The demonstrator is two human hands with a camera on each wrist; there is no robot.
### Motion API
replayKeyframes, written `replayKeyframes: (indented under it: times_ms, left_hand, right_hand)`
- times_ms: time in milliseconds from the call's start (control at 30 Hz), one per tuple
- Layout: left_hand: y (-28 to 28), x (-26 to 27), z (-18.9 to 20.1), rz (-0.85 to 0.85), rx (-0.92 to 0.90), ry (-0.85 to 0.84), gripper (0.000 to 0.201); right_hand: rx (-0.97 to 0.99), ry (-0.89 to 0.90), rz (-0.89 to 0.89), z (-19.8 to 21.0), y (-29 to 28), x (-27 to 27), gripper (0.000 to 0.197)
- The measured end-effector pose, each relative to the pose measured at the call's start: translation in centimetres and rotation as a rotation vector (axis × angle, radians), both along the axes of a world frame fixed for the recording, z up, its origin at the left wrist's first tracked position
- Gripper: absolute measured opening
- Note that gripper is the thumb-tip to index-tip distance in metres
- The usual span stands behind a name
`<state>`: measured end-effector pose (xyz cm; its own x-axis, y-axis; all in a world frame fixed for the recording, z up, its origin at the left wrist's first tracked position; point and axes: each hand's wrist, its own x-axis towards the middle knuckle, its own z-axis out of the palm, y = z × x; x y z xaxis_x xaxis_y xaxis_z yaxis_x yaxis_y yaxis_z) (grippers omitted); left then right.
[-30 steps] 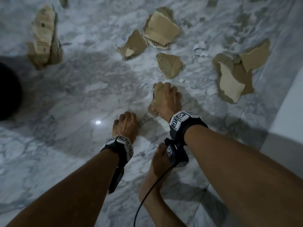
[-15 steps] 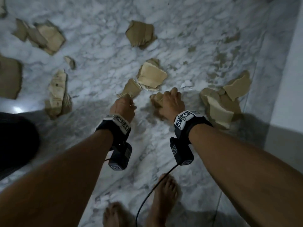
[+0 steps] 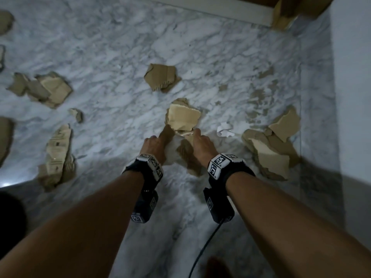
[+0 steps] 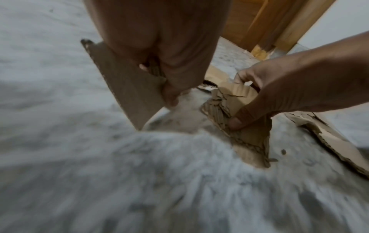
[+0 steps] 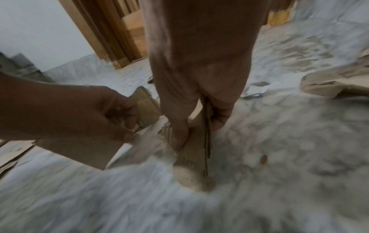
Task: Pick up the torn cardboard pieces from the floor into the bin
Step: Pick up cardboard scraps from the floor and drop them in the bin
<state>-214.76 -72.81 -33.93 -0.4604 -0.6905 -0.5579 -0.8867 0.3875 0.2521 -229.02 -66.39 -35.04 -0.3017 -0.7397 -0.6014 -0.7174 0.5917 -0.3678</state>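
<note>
While the left hand pinched a flat brown cardboard piece, the right hand gripped a stack of torn corrugated pieces near the pale torn piece on the marble floor. Reaching for it with full fingers could loosen the stack and drop pieces. No bin was clearly visible.

Cardboard pieces scattered on the floor, hands side by side among them.

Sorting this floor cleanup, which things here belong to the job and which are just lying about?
Job: cardboard piece in left hand; cardboard pieces in right hand; cardboard stack on floor.
Lying about: white paper scrap; wooden door frame.
</note>
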Motion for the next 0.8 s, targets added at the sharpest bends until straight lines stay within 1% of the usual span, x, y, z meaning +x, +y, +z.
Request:
replayKeyframes:
  times_ms: [33, 67, 133, 167, 233, 300, 400, 433, 467, 533, 567, 600, 633, 700, 800]
  left_hand:
    - [-0.3, -0.4, 0.4, -0.047, -0.01, 0.035, 0.063]
    - [-0.6, -0.8, 0.8, -0.058, -0.016, 0.081, 0.064]
    - [-1.3, -2.0, 1.7, -0.027, -0.034, 0.216, 0.069]
    - [-1.6, -2.6, 2.2, -0.002, -0.045, 0.282, 0.068]
    - [-2.8, -3.8, 2.6, 0.056, -0.066, 0.379, 0.069]
    - [-4.1, -5.0, 2.3, 0.089, -0.084, 0.381, 0.081]
    - [-5.4, -5.9, 1.7, 0.08, -0.053, 0.344, 0.1]
    - [-5.6, -6.1, 1.7, 0.07, -0.049, 0.323, 0.1]
    - [-5.9, -6.4, 1.7, 0.064, -0.058, 0.283, 0.091]
    - [-6.5, -6.9, 1.9, 0.029, -0.093, 0.243, 0.057]
    - [-6.8, -7.2, 2.0, 0.024, -0.095, 0.239, 0.043]
    - [-7.1, -7.6, 2.0, 0.028, -0.089, 0.24, 0.038]
    - [-7.5, -8.1, 1.8, 0.018, -0.099, 0.243, 0.038]
    - [-8.1, -9.0, 1.7, -0.047, -0.126, 0.191, 0.043]
    - [-8.1, -10.3, 1.3, -0.147, -0.097, 0.052, 0.05]
  right_hand:
    - [-0.028, -0.018, -0.018, 0.2, 0.0, -0.5, 0.039]
    - [-0.056, -0.033, -0.038, 0.3, 0.1, -1.1, 0.036]
    - [-0.114, -0.023, -0.054, 0.6, 0.1, -2.5, 0.032]
    - [-0.142, -0.001, -0.046, 0.6, 0.3, -3.4, 0.034]
    - [-0.185, 0.051, -0.05, 0.8, 0.6, -5.2, 0.044]
    - [-0.185, 0.099, -0.088, 0.8, 0.9, -6.8, 0.053]
    - [-0.125, 0.156, -0.116, 0.2, 1.1, -8.5, 0.06]
    - [-0.102, 0.16, -0.108, 0.1, 1.2, -8.9, 0.061]
    - [-0.086, 0.163, -0.093, 0.0, 1.2, -9.1, 0.06]
    - [-0.055, 0.16, -0.068, -0.4, 1.6, -9.4, 0.059]
    - [-0.057, 0.155, -0.067, -0.7, 1.7, -9.3, 0.06]
    - [-0.059, 0.159, -0.068, -1.0, 1.9, -9.2, 0.06]
    - [-0.06, 0.175, -0.063, -1.3, 2.0, -9.0, 0.06]
    - [-0.065, 0.202, -0.052, -1.9, 2.0, -9.0, 0.055]
    - [-0.061, 0.243, -0.039, -2.1, 2.1, -9.7, 0.054]
